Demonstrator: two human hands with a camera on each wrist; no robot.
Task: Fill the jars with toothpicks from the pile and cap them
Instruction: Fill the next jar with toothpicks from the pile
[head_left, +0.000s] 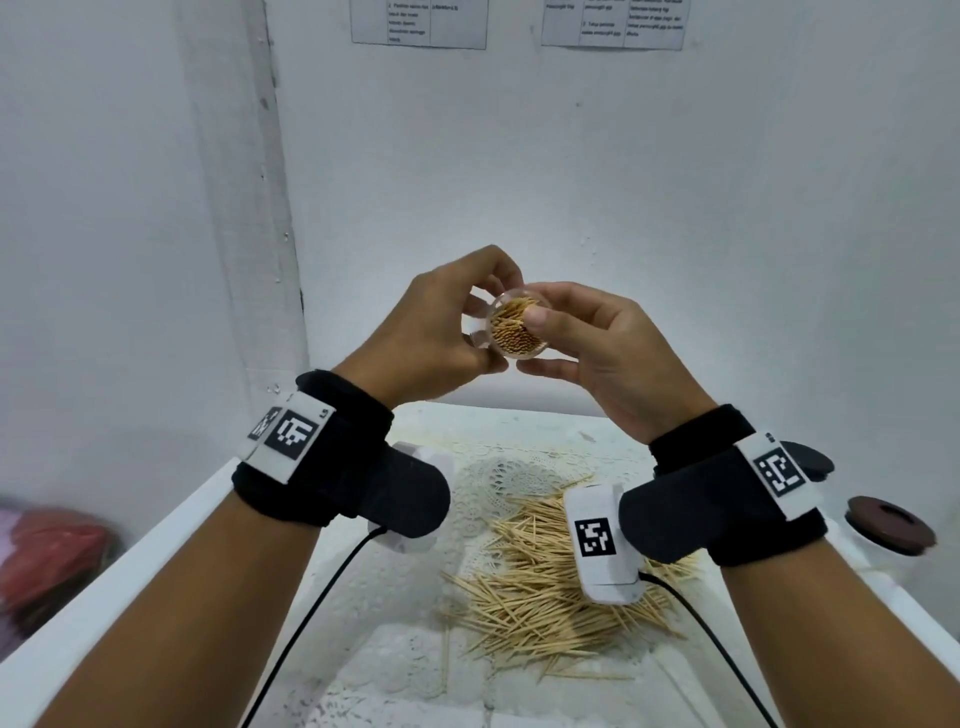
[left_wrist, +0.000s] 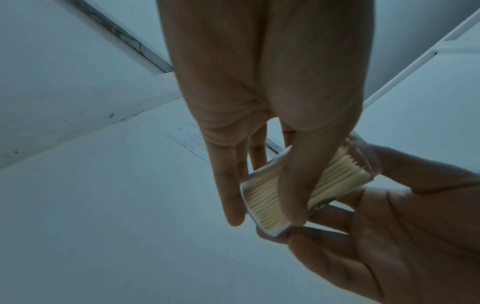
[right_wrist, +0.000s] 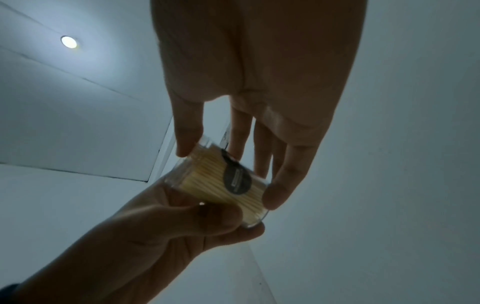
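**Jar of toothpicks held up in both hands**

Jar (head_left: 516, 327), clear and uncapped, is held up in front of the wall, mouth tilted toward the head camera, and it is packed tight with toothpicks (head_left: 511, 332) standing on end. It is gripped around its side by the left hand (head_left: 431, 332), and it is pinched by the right hand (head_left: 597, 353), whose thumb is laid over the rim onto the toothpick tips. A dark oval label (right_wrist: 237, 180) is seen on the jar's wall from the right wrist; its print cannot be read. Below, the pile (head_left: 550, 587) is spread loose on a lace-patterned tray (head_left: 363, 639). At the right edge a second white jar (head_left: 883, 540) with a dark brown lid (head_left: 889, 519) is seen. Two printed sheets (head_left: 418, 23) are fixed to the wall, too blurred to read.
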